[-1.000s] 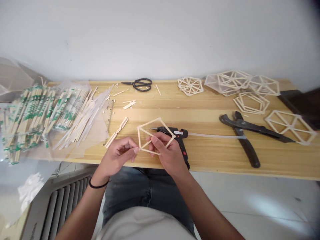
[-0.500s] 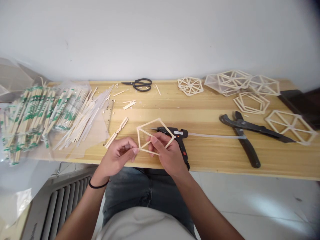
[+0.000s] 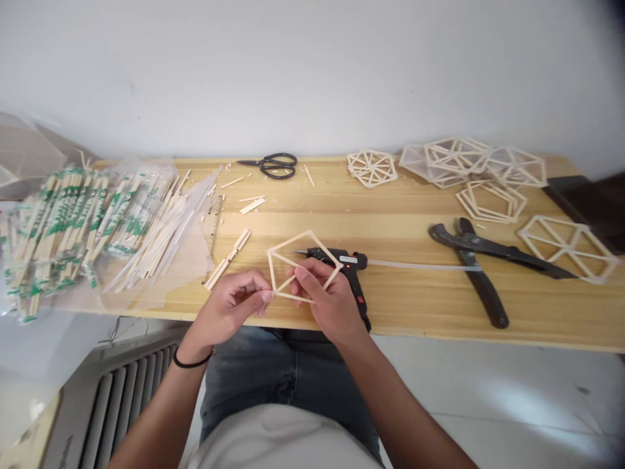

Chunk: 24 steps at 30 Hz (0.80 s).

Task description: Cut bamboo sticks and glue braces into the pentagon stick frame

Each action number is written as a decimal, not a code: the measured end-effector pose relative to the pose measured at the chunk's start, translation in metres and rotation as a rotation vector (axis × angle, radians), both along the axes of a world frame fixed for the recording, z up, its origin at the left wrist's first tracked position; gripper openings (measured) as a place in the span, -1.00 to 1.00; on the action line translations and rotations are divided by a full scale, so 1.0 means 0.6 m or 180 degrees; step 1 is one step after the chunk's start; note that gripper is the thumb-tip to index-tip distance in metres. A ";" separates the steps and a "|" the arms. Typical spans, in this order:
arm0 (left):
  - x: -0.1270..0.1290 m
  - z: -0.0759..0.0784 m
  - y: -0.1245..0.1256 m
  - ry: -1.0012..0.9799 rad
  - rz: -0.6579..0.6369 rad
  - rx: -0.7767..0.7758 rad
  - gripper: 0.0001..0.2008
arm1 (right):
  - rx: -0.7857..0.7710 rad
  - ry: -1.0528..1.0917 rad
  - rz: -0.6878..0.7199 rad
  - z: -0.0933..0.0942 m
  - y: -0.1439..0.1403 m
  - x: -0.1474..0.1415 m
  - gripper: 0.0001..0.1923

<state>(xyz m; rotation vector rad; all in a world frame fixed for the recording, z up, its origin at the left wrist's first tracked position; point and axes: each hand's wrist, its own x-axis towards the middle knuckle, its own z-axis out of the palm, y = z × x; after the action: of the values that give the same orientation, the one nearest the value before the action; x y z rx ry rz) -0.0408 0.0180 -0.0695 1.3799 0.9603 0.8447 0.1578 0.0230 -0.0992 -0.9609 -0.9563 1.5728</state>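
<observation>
Both hands point(image 3: 280, 303) hold stick frame point(image 3: 303, 266) above glue gun point(image 3: 347, 270).

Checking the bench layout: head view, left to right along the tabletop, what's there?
Wrapped chopstick bundles → clear ruler → left hand → stick pentagon frame held by both hands → right hand → glue gun → black cutters → finished hexagon frame.

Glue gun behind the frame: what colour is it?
Black glue gun, with a small red light; head view shows it.
</observation>
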 end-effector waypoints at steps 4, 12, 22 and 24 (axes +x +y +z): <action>0.001 0.001 -0.001 -0.0023 -0.0030 -0.0029 -0.73 | 0.0009 0.0051 0.0013 0.000 0.000 0.001 -0.63; -0.001 0.001 0.000 -0.0054 -0.0056 -0.0008 -0.75 | 0.0031 0.0048 0.0018 0.003 -0.001 0.001 -0.63; -0.001 0.001 0.000 -0.0029 -0.0049 0.0029 -0.74 | 0.0072 0.0103 0.0018 -0.002 0.000 0.001 -0.66; 0.000 0.001 0.000 -0.0010 -0.0048 0.0033 -0.73 | 0.0072 0.0126 0.0015 -0.001 0.000 0.001 -0.66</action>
<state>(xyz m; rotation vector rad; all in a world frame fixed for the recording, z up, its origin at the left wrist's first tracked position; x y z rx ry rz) -0.0410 0.0178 -0.0688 1.3928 0.9431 0.8415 0.1585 0.0228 -0.0999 -0.9091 -0.9475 1.5763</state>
